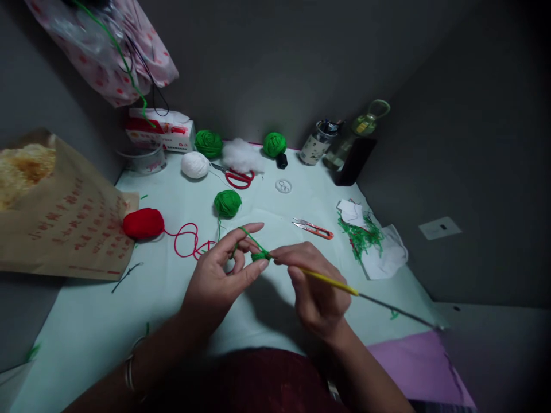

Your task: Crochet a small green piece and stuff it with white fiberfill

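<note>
My left hand (226,267) pinches a small piece of green crochet work (259,256) between thumb and fingers, with green yarn looped over the raised index finger. A crochet hook (329,279) with a yellow grip and a long metal shaft is in my right hand (316,287), held like a pen. Its tip meets the green piece, though the fingers partly hide it. Just beyond my left hand sits a green yarn ball (228,203), its strand running down toward the fingers. Orange thread snips (313,228) lie beyond my right hand.
A red yarn ball (144,223) and a paper bag (73,218) are at left. Behind stand a white yarn ball (195,165), red scissors (240,178), fibre stuffing (241,156), a pen cup (316,146) and a bottle (353,143). Green yarn scraps (365,238) lie right.
</note>
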`<action>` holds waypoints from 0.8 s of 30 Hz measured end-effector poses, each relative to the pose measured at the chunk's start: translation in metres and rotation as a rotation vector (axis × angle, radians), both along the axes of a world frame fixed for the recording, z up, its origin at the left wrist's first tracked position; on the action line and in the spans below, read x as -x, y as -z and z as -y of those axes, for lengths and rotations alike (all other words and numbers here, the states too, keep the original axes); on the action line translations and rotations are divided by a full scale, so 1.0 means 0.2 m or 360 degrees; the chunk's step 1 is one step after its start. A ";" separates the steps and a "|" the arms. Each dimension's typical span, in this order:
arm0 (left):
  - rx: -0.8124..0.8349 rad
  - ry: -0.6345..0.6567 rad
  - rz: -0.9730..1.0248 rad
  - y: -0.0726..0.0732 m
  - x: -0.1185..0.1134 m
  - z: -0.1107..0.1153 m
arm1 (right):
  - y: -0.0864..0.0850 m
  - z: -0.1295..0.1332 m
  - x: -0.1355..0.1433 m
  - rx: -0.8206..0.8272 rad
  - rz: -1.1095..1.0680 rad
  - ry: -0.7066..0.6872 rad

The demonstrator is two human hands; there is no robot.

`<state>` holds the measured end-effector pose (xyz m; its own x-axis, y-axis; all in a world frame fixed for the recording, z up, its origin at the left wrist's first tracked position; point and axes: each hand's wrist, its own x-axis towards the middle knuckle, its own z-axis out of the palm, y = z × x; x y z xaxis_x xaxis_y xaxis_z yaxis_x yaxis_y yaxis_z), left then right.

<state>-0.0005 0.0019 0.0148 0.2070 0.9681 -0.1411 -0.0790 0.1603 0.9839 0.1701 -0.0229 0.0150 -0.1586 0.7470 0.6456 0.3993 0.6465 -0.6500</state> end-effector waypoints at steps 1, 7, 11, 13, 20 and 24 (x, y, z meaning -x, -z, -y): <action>-0.0013 -0.0032 0.0008 0.00 -0.01 0.01 | 0.01 -0.01 0.01 -0.0093 0.0077 0.0033; 0.0293 -0.0064 0.0608 0.01 -0.06 0.03 | 0.04 -0.02 0.03 -0.0648 0.0770 0.0346; 0.0699 0.0191 0.0879 0.00 -0.01 -0.01 | 0.04 0.00 0.01 -0.0378 0.0296 0.0289; 0.0725 0.0142 0.0897 0.00 0.02 -0.03 | 0.02 0.00 0.01 -0.0103 -0.0098 0.0198; 0.0365 0.0108 0.0646 0.00 -0.02 -0.01 | 0.02 -0.05 0.03 0.0340 -0.0501 -0.0032; 0.0282 -0.0032 0.0618 0.01 -0.03 0.00 | 0.04 -0.02 0.05 0.0044 -0.0046 0.0136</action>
<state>0.0061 0.0010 0.0130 0.2590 0.9402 -0.2212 -0.4428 0.3191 0.8379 0.1606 -0.0197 0.0073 -0.0751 0.7747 0.6279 0.4334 0.5924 -0.6791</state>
